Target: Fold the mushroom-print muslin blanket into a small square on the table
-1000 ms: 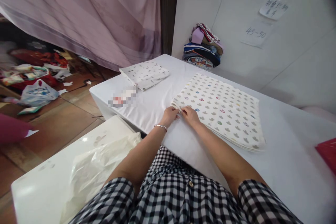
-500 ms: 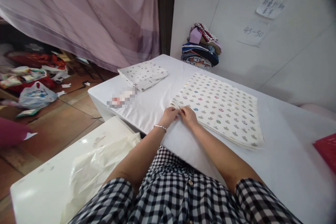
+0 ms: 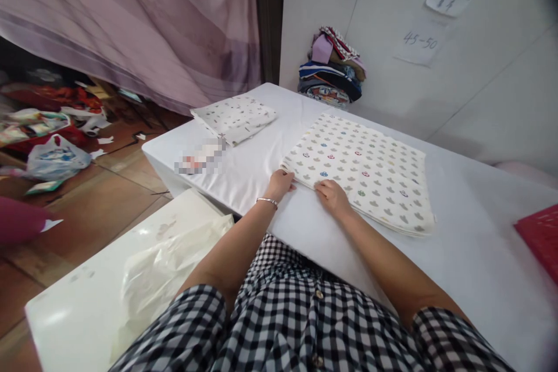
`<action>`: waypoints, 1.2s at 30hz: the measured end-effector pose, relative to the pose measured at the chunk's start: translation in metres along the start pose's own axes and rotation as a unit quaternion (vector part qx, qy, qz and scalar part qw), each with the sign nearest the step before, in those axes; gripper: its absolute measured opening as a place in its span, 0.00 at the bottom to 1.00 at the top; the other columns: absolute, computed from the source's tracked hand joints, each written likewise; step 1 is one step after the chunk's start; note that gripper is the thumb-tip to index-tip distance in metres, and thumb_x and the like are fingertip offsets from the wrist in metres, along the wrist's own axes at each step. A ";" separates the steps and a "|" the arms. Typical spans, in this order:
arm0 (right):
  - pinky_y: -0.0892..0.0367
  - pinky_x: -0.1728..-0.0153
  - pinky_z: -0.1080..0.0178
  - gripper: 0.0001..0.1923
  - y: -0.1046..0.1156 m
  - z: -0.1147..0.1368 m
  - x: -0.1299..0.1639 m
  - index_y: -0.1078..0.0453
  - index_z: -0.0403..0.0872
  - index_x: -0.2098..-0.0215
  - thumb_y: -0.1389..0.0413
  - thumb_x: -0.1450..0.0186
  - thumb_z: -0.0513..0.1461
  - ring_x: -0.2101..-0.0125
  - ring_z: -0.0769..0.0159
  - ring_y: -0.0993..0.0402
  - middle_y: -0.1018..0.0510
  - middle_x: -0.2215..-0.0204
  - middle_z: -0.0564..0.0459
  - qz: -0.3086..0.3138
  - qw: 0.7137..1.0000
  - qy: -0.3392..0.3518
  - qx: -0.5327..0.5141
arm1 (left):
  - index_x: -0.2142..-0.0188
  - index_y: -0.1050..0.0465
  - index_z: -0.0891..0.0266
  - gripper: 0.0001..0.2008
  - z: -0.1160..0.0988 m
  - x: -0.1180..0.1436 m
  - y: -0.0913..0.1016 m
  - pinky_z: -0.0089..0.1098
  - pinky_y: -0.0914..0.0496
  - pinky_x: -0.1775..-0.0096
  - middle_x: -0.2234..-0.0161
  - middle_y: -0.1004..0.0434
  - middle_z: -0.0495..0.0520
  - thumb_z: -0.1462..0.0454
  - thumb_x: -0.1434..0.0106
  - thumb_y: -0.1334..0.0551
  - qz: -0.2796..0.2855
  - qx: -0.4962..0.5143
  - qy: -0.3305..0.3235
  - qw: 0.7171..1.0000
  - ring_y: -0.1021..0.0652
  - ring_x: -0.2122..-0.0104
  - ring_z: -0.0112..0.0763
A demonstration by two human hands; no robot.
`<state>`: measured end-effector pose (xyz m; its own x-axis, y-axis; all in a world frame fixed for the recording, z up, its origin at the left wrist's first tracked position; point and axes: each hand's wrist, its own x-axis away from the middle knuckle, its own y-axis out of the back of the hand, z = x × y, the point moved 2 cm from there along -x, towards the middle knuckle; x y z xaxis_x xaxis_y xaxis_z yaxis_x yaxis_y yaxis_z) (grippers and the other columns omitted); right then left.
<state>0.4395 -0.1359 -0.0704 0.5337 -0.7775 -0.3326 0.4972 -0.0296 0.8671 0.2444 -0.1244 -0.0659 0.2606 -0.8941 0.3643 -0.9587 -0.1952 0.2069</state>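
Note:
A folded white cloth (image 3: 370, 163) with grey, red, blue and green motifs lies flat in layers in front of me. My left hand (image 3: 279, 184) is closed on its near left corner, thumb and fingers pinching the layers. Further right along the same near edge, my right hand (image 3: 333, 195) grips the cloth with curled fingers. Both hands rest low, close to the tabletop. Farther off to the left lies a second folded cloth (image 3: 235, 119), white with small dark prints, touched by neither hand.
The white-covered table (image 3: 471, 232) carries a blurred item (image 3: 200, 157) at left and a red object (image 3: 540, 241) at right. A lower white table (image 3: 74, 302) with a crumpled translucent plastic sheet (image 3: 152, 279) stands at my left. Folded clothes (image 3: 331, 70) are piled by the wall.
My right hand has slid right along the cloth's near edge, away from my left hand, which stays at the corner. The view has shifted slightly.

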 end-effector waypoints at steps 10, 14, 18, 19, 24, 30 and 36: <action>0.36 0.60 0.57 0.16 0.032 -0.032 0.061 0.25 0.50 0.62 0.56 0.32 0.41 0.62 0.59 0.33 0.26 0.63 0.47 -0.059 0.997 -0.044 0.034 | 0.70 0.34 0.65 0.04 -0.004 0.003 0.001 0.24 0.32 0.79 0.70 0.23 0.57 0.66 0.46 0.42 -0.016 -0.017 -0.014 1.000 0.26 0.82 0.24; 0.36 0.59 0.57 0.14 0.032 -0.033 0.065 0.25 0.49 0.63 0.54 0.33 0.39 0.62 0.59 0.32 0.25 0.64 0.48 -0.094 0.993 -0.057 0.031 | 0.71 0.34 0.65 0.04 0.000 -0.001 0.000 0.24 0.32 0.78 0.73 0.24 0.55 0.66 0.48 0.42 -0.037 -0.035 -0.026 0.998 0.25 0.81 0.26; 0.36 0.59 0.58 0.13 0.029 -0.031 0.064 0.26 0.49 0.64 0.53 0.34 0.38 0.62 0.60 0.33 0.25 0.65 0.48 -0.100 0.992 -0.065 0.032 | 0.69 0.33 0.64 0.06 0.005 -0.004 0.000 0.26 0.32 0.78 0.81 0.27 0.53 0.64 0.48 0.42 -0.066 -0.059 -0.035 0.995 0.25 0.81 0.31; 0.37 0.59 0.58 0.13 0.029 -0.031 0.063 0.26 0.48 0.64 0.53 0.34 0.38 0.62 0.60 0.33 0.26 0.65 0.48 -0.100 0.992 -0.067 0.035 | 0.68 0.33 0.64 0.07 0.006 -0.005 0.000 0.27 0.32 0.78 0.82 0.28 0.52 0.64 0.48 0.42 -0.074 -0.065 -0.038 0.994 0.24 0.80 0.32; 0.39 0.60 0.61 0.11 0.029 -0.030 0.052 0.26 0.47 0.66 0.51 0.34 0.38 0.63 0.62 0.34 0.27 0.67 0.49 -0.057 0.992 -0.085 0.079 | 0.65 0.33 0.63 0.09 0.007 -0.002 -0.001 0.26 0.33 0.77 0.82 0.28 0.50 0.65 0.48 0.43 -0.109 -0.087 -0.067 0.988 0.24 0.79 0.32; 0.42 0.64 0.65 0.12 0.028 -0.026 0.048 0.27 0.48 0.69 0.53 0.34 0.35 0.64 0.64 0.35 0.27 0.68 0.51 -0.055 0.989 -0.110 0.076 | 0.66 0.33 0.62 0.09 0.005 0.000 -0.002 0.27 0.33 0.77 0.80 0.28 0.50 0.65 0.49 0.42 -0.122 -0.083 -0.076 0.986 0.24 0.79 0.31; 0.42 0.63 0.65 0.12 0.028 -0.024 0.052 0.29 0.47 0.67 0.54 0.33 0.37 0.63 0.65 0.35 0.27 0.66 0.51 -0.091 0.986 -0.122 0.069 | 0.65 0.33 0.63 0.10 0.003 0.002 -0.001 0.28 0.33 0.77 0.82 0.29 0.49 0.64 0.48 0.42 -0.124 -0.092 -0.070 0.986 0.24 0.80 0.32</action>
<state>0.4974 -0.1615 -0.0727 0.2553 -0.8785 -0.4038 0.4624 -0.2558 0.8490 0.2461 -0.1274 -0.0679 0.4527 -0.8780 0.1553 -0.8276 -0.3489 0.4398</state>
